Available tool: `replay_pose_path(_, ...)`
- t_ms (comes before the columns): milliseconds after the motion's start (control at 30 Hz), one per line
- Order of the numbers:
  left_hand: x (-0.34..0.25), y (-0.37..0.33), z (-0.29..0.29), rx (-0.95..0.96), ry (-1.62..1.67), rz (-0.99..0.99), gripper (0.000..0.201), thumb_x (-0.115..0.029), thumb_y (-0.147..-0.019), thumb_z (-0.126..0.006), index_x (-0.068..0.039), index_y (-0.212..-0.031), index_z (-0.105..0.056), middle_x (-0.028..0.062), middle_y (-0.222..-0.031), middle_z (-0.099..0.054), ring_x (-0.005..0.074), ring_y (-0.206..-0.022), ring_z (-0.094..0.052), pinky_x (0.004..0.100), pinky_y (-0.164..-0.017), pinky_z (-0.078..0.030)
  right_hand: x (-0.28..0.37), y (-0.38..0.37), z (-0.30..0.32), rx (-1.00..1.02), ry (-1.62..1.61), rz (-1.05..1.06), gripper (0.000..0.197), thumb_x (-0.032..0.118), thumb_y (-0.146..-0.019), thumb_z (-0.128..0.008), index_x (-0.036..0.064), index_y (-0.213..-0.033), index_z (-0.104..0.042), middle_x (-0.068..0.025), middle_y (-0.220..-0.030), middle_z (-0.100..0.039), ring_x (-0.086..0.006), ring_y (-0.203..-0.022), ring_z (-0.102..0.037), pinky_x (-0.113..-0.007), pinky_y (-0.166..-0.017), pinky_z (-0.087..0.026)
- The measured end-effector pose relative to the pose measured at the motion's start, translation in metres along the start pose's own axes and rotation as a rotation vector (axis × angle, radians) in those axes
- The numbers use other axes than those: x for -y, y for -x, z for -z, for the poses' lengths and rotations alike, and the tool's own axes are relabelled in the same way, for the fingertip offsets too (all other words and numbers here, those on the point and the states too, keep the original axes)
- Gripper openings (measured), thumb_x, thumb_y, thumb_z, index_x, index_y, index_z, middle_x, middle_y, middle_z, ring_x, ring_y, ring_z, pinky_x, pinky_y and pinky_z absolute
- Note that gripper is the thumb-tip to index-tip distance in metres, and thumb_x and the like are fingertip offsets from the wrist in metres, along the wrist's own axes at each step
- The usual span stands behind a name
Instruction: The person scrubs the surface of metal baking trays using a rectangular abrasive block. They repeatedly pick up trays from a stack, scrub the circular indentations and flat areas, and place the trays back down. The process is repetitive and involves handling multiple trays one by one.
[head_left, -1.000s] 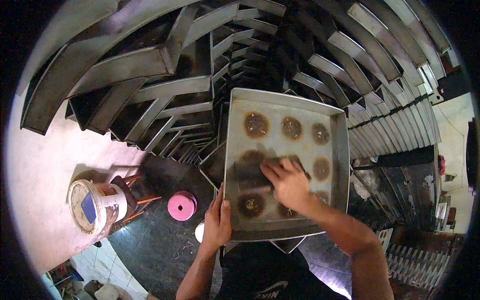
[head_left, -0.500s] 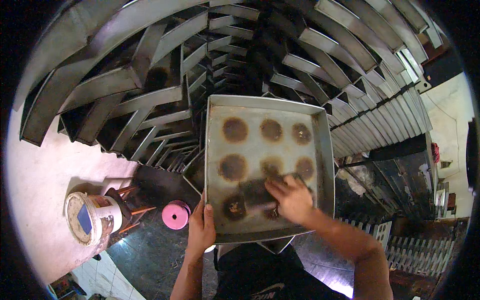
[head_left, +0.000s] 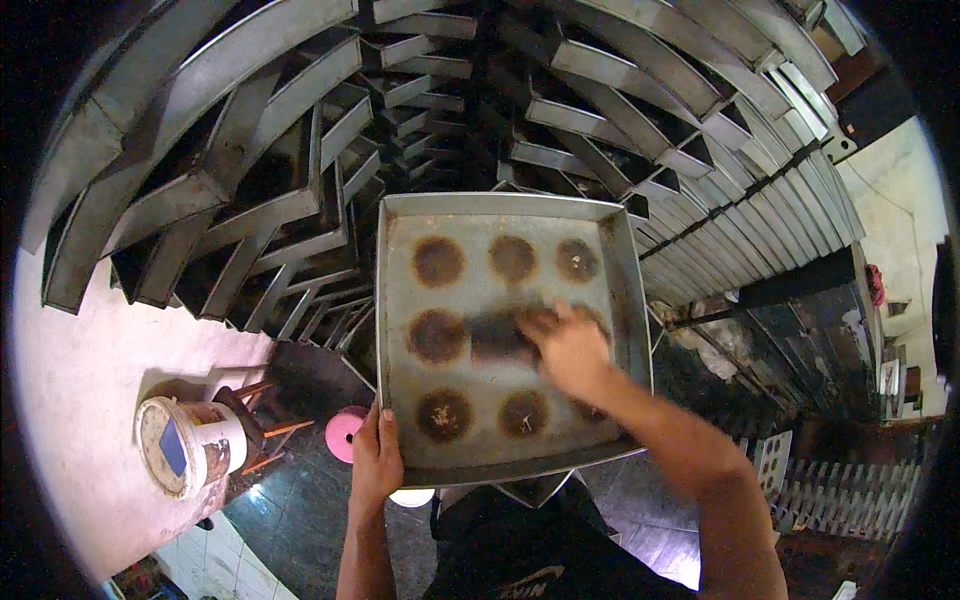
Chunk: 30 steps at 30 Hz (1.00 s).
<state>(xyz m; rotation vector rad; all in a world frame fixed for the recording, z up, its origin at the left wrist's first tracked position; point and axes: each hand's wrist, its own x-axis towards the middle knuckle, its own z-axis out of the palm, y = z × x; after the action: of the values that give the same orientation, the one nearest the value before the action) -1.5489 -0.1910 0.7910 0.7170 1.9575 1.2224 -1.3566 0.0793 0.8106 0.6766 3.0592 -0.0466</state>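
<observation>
A square metal baking tray (head_left: 625, 400) with low walls is tilted up before me, its base marked with rows of round dark scorch spots. My left hand (head_left: 378, 455) is closed on the tray's lower left wall, thumb on the near side. Over the middle row, my right hand (head_left: 572, 350) grips a dark, flat, rectangular piece (head_left: 497, 336) against the base. Motion smears that piece, so I cannot tell its exact kind. Pale flecks lie in several of the spots, and the hand hides part of the right side.
Tall stacks of metal trays (head_left: 290, 205) rise at the far left and far right. To the left, a white bucket (head_left: 222, 440) rests by a wooden stool, and a pink round stool (head_left: 342, 434) stands on the dark floor. A slatted rack (head_left: 850, 495) is at the right.
The right hand and dark piece have moved up from between the lower and middle rows to the middle row. The tray and left hand have shifted slightly left in view.
</observation>
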Motion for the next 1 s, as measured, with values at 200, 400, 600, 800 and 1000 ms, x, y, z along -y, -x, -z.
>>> replay_pose_path(200,-0.012,-0.003,-0.002,0.001,-0.029,0.033,0.047,-0.028,-0.109,-0.037,0.006,-0.139,-0.051,0.0188,-0.115,-0.068,0.0241,-0.101,-0.062,0.0336,-0.091,-0.048,-0.032,-0.087,0.009,0.225,0.017,-0.241,0.038,0.019,-0.079,-0.068,0.0072,-0.115,-0.068,-0.0161,-0.103,-0.069,-0.036,-0.097,-0.067,-0.046,-0.075,-0.06)
replay_pose_path(400,0.001,0.0,0.002,0.003,-0.018,0.025,0.046,-0.028,-0.109,-0.038,0.005,-0.138,-0.052,0.0197,-0.117,-0.068,0.0256,-0.105,-0.064,0.0348,-0.093,-0.048,0.022,0.076,0.008,-0.011,-0.04,0.041,0.057,0.018,-0.07,-0.071,0.008,-0.125,-0.066,-0.0065,-0.122,-0.067,-0.0293,-0.113,-0.056,-0.045,-0.097,-0.05)
replay_pose_path(600,-0.01,-0.007,-0.008,0.018,-0.138,0.024,0.043,-0.028,-0.108,-0.042,0.003,-0.136,-0.055,0.0206,-0.12,-0.068,0.0276,-0.109,-0.064,0.0371,-0.094,-0.048,-0.055,-0.008,0.009,0.084,0.007,-0.216,0.045,0.016,-0.075,-0.069,0.0085,-0.12,-0.068,-0.0138,-0.108,-0.07,-0.0328,-0.113,-0.06,-0.046,-0.083,-0.057)
replay_pose_path(800,0.023,0.003,0.003,-0.077,-0.067,-0.029,0.042,-0.027,-0.107,-0.043,0.003,-0.132,-0.057,0.0177,-0.116,-0.068,0.0251,-0.105,-0.063,0.0366,-0.094,-0.047,-0.004,0.075,0.007,-0.069,-0.064,0.012,0.043,0.013,-0.073,-0.07,0.009,-0.116,-0.07,-0.0092,-0.12,-0.068,-0.0321,-0.113,-0.058,-0.047,-0.094,-0.053)
replay_pose_path(1000,-0.01,-0.01,-0.021,-0.025,0.004,0.012,0.044,-0.03,-0.108,-0.043,0.004,-0.132,-0.057,0.0167,-0.118,-0.066,0.0228,-0.109,-0.06,0.0361,-0.097,-0.044,-0.117,-0.05,-0.008,0.056,0.033,-0.276,0.039,0.013,-0.074,-0.069,0.0071,-0.113,-0.069,-0.0177,-0.1,-0.071,-0.0351,-0.101,-0.064,-0.047,-0.081,-0.057)
